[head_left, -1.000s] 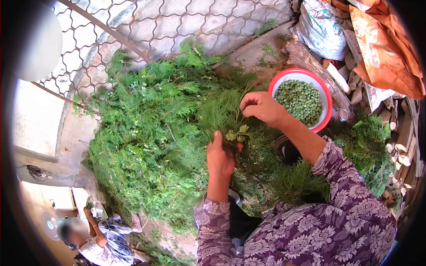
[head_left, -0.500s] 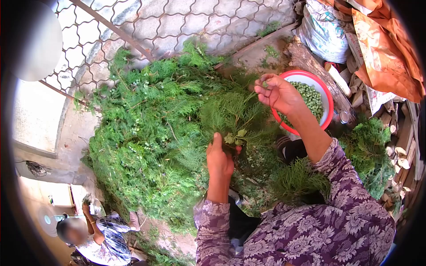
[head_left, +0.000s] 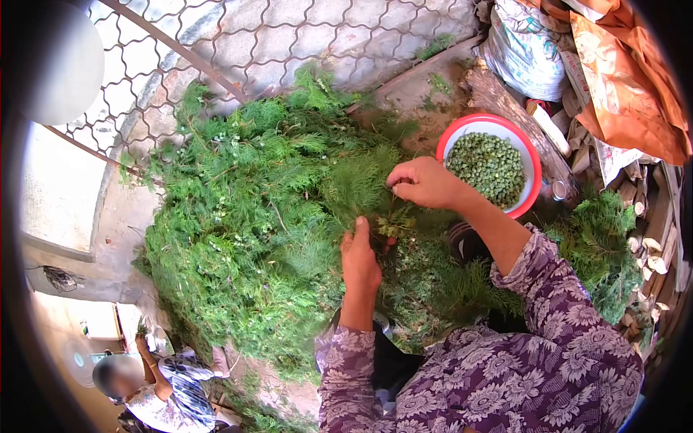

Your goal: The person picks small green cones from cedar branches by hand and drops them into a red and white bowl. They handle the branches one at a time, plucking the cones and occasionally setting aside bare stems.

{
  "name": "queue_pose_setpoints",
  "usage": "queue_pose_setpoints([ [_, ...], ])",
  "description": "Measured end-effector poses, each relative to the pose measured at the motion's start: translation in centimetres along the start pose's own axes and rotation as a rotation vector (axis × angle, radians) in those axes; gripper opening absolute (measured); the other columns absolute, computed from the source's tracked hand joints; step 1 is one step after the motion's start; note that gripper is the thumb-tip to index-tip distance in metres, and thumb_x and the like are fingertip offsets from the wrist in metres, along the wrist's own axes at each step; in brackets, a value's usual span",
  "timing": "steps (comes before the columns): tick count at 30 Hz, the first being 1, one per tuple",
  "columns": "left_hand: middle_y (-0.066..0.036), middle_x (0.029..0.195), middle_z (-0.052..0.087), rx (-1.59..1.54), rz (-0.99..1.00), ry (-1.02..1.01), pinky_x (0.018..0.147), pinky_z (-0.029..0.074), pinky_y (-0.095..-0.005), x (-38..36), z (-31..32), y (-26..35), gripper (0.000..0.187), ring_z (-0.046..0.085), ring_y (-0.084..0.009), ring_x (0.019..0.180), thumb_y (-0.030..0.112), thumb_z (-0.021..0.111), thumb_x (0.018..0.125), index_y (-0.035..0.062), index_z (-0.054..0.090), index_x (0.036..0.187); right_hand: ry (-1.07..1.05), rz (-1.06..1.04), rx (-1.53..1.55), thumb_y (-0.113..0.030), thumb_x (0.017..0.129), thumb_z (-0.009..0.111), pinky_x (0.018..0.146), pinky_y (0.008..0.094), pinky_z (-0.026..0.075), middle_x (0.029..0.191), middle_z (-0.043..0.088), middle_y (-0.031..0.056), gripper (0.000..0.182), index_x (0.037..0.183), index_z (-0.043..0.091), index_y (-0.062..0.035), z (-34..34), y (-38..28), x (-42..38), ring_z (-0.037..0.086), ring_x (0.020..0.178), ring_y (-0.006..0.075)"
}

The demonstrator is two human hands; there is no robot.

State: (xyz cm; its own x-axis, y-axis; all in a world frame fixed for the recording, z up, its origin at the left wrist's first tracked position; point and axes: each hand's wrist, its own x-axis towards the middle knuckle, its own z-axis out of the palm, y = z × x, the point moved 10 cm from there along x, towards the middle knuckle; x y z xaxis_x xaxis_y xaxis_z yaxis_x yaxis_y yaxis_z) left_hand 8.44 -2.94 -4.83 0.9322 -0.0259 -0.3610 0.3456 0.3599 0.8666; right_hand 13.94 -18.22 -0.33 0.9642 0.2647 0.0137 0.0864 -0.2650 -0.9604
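Note:
My left hand [head_left: 361,260] is closed around the stem end of a feathery green branch [head_left: 354,180], thumb pointing up. Just above and to the right, my right hand [head_left: 426,182] is pinched at the branch's right side; whatever is between its fingertips is too small to make out. Right of that hand stands a white bowl with a red rim [head_left: 537,167], holding many small green cones [head_left: 487,166]. A large heap of green branches [head_left: 238,238] spreads on the left, touching the held branch.
Wire mesh [head_left: 289,36] runs along the top. A log [head_left: 498,94], a white sack [head_left: 525,54] and orange sheeting [head_left: 628,94] lie at upper right. More branches [head_left: 595,252] lie at right, beside split wood. Another person [head_left: 170,390] sits at lower left.
My right hand has moved left and down, from the bowl's edge to the branch, and its fingers have closed in. The bowl's cones are now more exposed. My left hand has shifted slightly.

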Motion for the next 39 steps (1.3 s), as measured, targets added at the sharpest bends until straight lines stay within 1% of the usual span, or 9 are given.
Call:
queue_pose_setpoints([
  [2, -0.007, 0.080, 0.061, 0.021, -0.009, -0.036, 0.050, 0.042, -0.0260, 0.1, 0.3, -0.3, 0.027, 0.058, -0.0169, 0.058, 0.028, 0.046, 0.089, 0.0036, 0.046, 0.102, 0.041, -0.229, -0.314, -0.015, 0.072, 0.056, 0.051, 0.0275, 0.044, 0.067, 0.059, 0.0090, 0.028, 0.096, 0.059, -0.0003, 0.3, -1.5, -0.1, 0.054, 0.052, 0.0146],
  [9, -0.006, 0.079, 0.061, 0.073, -0.055, -0.031, 0.051, 0.041, -0.0250, -0.1, 0.4, -0.8, 0.026, 0.057, -0.0145, 0.057, 0.028, 0.047, 0.089, 0.0051, 0.046, 0.101, -0.077, -0.126, -0.277, -0.014, 0.067, 0.056, 0.055, 0.0318, 0.045, 0.064, 0.058, 0.0133, 0.034, 0.098, 0.058, 0.0004, 1.1, -2.2, -0.9, 0.058, 0.059, 0.0204],
  [12, -0.004, 0.079, 0.061, 0.116, -0.032, -0.035, 0.051, 0.040, -0.0242, -0.4, 0.7, -0.5, 0.026, 0.056, -0.0136, 0.056, 0.030, 0.049, 0.088, 0.0055, 0.047, 0.098, -0.065, -0.137, -0.539, -0.013, 0.064, 0.056, 0.057, 0.0354, 0.046, 0.066, 0.059, 0.0157, 0.035, 0.096, 0.058, 0.0009, 1.1, -1.0, -0.4, 0.059, 0.061, 0.0263],
  [14, -0.003, 0.078, 0.060, 0.166, -0.024, -0.030, 0.052, 0.039, -0.0241, -0.3, 0.6, -0.5, 0.027, 0.056, -0.0130, 0.055, 0.031, 0.050, 0.088, 0.0054, 0.048, 0.096, -0.120, -0.143, -0.479, -0.013, 0.061, 0.056, 0.059, 0.0379, 0.046, 0.068, 0.059, 0.0179, 0.032, 0.089, 0.057, 0.0017, 1.6, -1.0, -0.4, 0.058, 0.063, 0.0306],
  [17, -0.006, 0.083, 0.061, 0.224, -0.087, -0.085, 0.052, 0.043, -0.0268, 0.1, 0.3, -1.6, 0.025, 0.059, -0.0169, 0.061, 0.026, 0.049, 0.088, 0.0038, 0.050, 0.098, -0.235, -0.145, -0.568, -0.014, 0.061, 0.057, 0.059, 0.0380, 0.046, 0.068, 0.058, 0.0185, 0.028, 0.083, 0.056, 0.0027, 2.6, -1.7, -1.0, 0.058, 0.063, 0.0310],
  [21, -0.006, 0.080, 0.061, 0.195, -0.080, -0.067, 0.051, 0.041, -0.0264, -0.1, 0.3, -1.5, 0.024, 0.059, -0.0168, 0.058, 0.026, 0.049, 0.088, 0.0038, 0.051, 0.097, -0.194, -0.143, -0.532, -0.014, 0.060, 0.058, 0.057, 0.0360, 0.045, 0.065, 0.057, 0.0169, 0.026, 0.079, 0.055, 0.0029, 2.1, -1.0, -0.6, 0.058, 0.061, 0.0276],
  [26, -0.006, 0.083, 0.061, 0.178, -0.098, -0.096, 0.052, 0.045, -0.0262, 0.0, 0.5, -1.6, 0.026, 0.059, -0.0166, 0.062, 0.025, 0.049, 0.088, 0.0031, 0.051, 0.101, -0.181, -0.033, -0.366, -0.015, 0.059, 0.062, 0.054, 0.0309, 0.043, 0.062, 0.056, 0.0104, 0.026, 0.078, 0.055, 0.0014, 1.6, 0.0, -0.4, 0.055, 0.058, 0.0182],
  [29, -0.005, 0.079, 0.060, 0.145, -0.077, -0.082, 0.052, 0.040, -0.0240, -0.1, 0.8, -1.4, 0.035, 0.056, -0.0140, 0.057, 0.033, 0.051, 0.087, 0.0017, 0.047, 0.102, -0.178, -0.015, -0.358, -0.015, 0.058, 0.063, 0.053, 0.0304, 0.043, 0.062, 0.056, 0.0088, 0.026, 0.078, 0.055, 0.0010, 1.3, -0.4, -0.6, 0.053, 0.057, 0.0167],
  [39, -0.004, 0.079, 0.060, 0.164, -0.112, -0.083, 0.051, 0.040, -0.0242, -0.4, 1.1, -1.3, 0.034, 0.057, -0.0142, 0.058, 0.031, 0.051, 0.087, 0.0012, 0.048, 0.103, -0.232, 0.007, -0.274, -0.017, 0.060, 0.065, 0.051, 0.0295, 0.041, 0.060, 0.054, 0.0069, 0.027, 0.078, 0.055, 0.0008, 1.5, -0.1, -0.9, 0.052, 0.056, 0.0141],
])
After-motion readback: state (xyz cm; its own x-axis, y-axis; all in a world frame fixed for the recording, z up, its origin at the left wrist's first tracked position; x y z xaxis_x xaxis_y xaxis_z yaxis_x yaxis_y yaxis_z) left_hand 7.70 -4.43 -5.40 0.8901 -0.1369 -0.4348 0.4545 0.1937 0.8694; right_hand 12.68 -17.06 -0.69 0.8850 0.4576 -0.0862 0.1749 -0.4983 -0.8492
